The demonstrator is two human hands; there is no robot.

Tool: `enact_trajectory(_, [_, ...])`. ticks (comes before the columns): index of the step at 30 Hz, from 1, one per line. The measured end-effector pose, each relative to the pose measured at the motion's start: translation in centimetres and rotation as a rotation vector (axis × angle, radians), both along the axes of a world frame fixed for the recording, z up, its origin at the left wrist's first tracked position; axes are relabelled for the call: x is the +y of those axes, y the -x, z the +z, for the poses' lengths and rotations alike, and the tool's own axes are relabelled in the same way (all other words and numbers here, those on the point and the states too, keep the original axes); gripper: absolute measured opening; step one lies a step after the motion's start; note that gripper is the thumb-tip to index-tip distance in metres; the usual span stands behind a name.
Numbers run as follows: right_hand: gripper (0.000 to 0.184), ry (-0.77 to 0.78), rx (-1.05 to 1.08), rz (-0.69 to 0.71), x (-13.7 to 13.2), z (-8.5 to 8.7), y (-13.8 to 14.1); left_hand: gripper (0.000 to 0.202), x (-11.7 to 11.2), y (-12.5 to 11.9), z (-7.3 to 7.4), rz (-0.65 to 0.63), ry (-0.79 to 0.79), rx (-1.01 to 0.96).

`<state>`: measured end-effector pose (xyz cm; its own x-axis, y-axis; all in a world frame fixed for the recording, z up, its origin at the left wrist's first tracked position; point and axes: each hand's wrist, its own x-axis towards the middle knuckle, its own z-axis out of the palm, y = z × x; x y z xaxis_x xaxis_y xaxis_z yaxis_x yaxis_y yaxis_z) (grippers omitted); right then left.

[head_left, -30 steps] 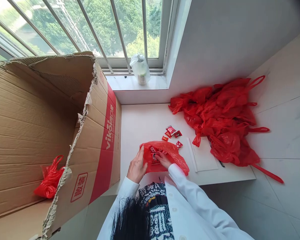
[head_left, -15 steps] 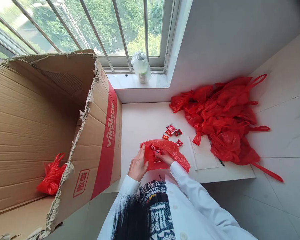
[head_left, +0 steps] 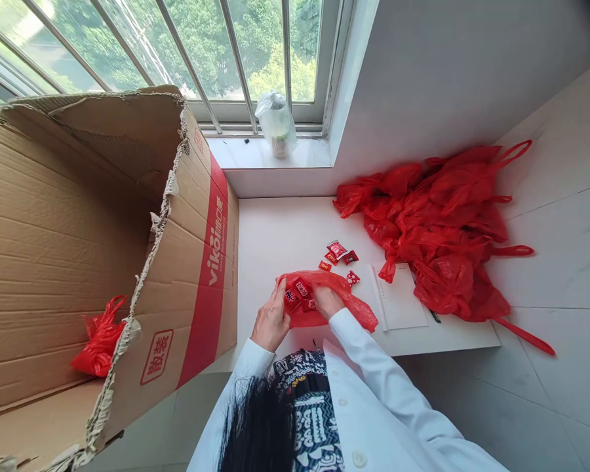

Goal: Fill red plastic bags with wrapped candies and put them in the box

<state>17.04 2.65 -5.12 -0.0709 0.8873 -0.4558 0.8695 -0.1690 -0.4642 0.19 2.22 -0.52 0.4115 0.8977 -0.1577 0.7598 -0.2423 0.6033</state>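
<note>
A red plastic bag (head_left: 361,313) lies spread open on the white table before me. Several red wrapped candies (head_left: 301,288) show in its mouth. At the bag's left edge my left hand (head_left: 271,322) pinches the thin plastic between thumb and fingers. My right hand (head_left: 327,301) reaches into the bag beside the candies; its fingertips are hidden by the plastic. Just beyond the bag, several more wrapped candies (head_left: 337,249) are scattered on the table.
On the left stands a big open cardboard box (head_left: 187,288) with a tied red bag (head_left: 101,341) inside. A heap of red plastic bags (head_left: 437,223) covers the right end, partly over a white notebook (head_left: 403,301). A plastic-wrapped cup (head_left: 278,134) sits on the windowsill.
My right hand has moved slightly right and deeper into the bag, off the candies it was touching. More of the candies inside now show. My left hand keeps its hold.
</note>
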Motion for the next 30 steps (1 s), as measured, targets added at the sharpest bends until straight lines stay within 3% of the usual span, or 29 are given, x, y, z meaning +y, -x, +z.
enact_trajectory(7, [0.038, 0.064, -0.243, 0.201, -2.5, 4.3, -5.4, 0.080, 0.0, -0.3, 0.2, 0.002, 0.059, 0.006])
enact_trajectory(12, [0.030, 0.130, -0.321, 0.223, -4.1, 5.9, -5.7, 0.081, 0.1, -0.7, 0.3, 0.005, 0.074, -0.003])
enact_trajectory(16, [0.044, 0.135, -0.276, 0.248, -4.5, 7.3, -5.2, 0.083, 0.1, -0.9, 0.2, 0.018, 0.069, 0.004])
enact_trajectory(19, [0.057, 0.049, -0.225, 0.215, -4.7, 8.4, -5.4, 0.083, 0.1, -0.9, 0.1, 0.037, 0.053, 0.005])
enact_trajectory(23, [0.055, -0.055, -0.233, 0.111, -4.8, 9.4, -6.1, 0.082, 0.1, -0.5, 0.3, 0.070, 0.034, -0.012])
enact_trajectory(30, [0.058, -0.031, -0.381, 0.038, -4.1, 9.8, -6.5, 0.081, 0.1, 0.0, 1.5, 0.112, -0.005, -0.021])
